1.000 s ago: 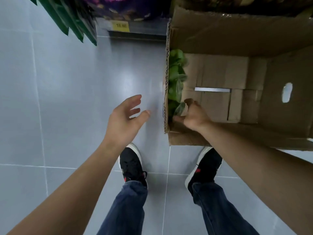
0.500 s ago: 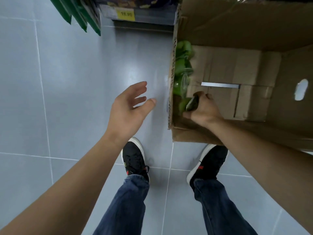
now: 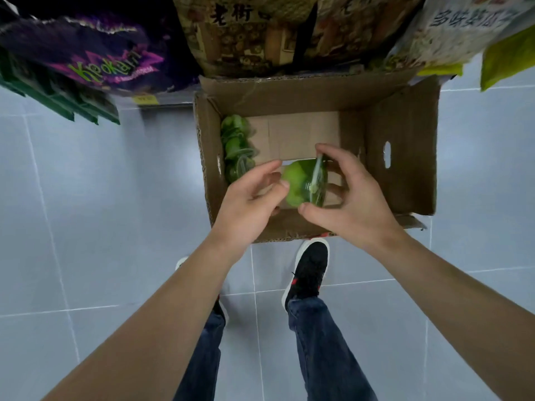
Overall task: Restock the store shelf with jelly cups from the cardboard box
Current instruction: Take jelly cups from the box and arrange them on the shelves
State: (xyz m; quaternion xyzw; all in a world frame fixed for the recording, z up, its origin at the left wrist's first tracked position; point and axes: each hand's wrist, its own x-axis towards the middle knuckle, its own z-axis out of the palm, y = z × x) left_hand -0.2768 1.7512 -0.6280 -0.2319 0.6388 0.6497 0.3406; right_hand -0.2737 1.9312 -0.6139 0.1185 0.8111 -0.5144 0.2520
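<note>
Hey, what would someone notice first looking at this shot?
Two hands meet over an open cardboard box on the floor: the right hand grips a green jelly cup, the left hand touching its other end. More green jelly cups line the box's left wall, and snack bags hang above.

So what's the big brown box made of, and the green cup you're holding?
The box looks like corrugated cardboard: matt brown, with wavy ridges along its cut edges. The green cup seems to be thin clear plastic, glossy, with shiny glints and green jelly showing through. The right hand grips it; the left hand touches it.
</note>
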